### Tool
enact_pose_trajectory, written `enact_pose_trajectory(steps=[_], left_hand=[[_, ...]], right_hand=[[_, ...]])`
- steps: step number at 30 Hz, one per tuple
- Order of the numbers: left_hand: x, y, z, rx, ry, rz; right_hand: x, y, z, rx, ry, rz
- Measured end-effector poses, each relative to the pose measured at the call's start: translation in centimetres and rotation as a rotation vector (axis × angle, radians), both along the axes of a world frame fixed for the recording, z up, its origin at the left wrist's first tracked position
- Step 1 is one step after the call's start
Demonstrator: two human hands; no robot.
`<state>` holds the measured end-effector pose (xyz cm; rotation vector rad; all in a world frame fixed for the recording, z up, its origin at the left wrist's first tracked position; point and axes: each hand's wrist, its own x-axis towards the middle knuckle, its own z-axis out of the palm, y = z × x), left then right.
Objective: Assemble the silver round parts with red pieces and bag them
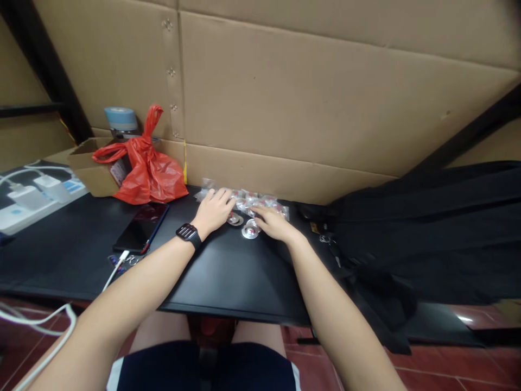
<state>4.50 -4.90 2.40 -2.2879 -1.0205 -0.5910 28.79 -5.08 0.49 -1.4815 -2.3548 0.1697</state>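
Note:
Small clear plastic packets [250, 198] with red bits inside lie in a row at the back of the black table, near the cardboard wall. In front of them is a shiny round metal disc [250, 231] with a red spot in its middle. More round metal pieces [236, 219] sit just left of it, partly covered by my left hand [214, 210]. That hand, a black watch on its wrist, rests over the left packets with its fingers stretched out. My right hand [273, 222] lies over the right packets, fingers extended, thumb side near the disc. What is under the fingers is hidden.
To the left are a red plastic bag [151, 174], a cardboard box [91, 174], a blue-lidded bottle [121, 119], a phone [141, 228], keys, a charging cable and a power strip [36, 203]. Black cloth [431, 233] covers the right side.

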Motion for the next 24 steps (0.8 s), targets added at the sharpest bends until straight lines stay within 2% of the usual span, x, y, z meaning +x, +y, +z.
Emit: enact_pose_trajectory(steps=[9,13,21,24], left_hand=[[0.2,0.1,-0.3,0.01,0.014,-0.073],[0.4,-0.1,-0.1,-0.01,0.013,-0.096],[0.9,-0.6,0.1,-0.029,0.03,-0.125],[0.9,-0.6,0.2,-0.037,0.03,-0.126]], right_hand=[[-1.4,-0.1,0.3,0.038,0.048,-0.172],[-1.5,0.2,-0.1,0.086,0.104,-0.183],[-1.0,1.4,-1.0,0.044,0.575,-0.264],[-0.9,1.4,-0.7,0.104,0.695,-0.31]])
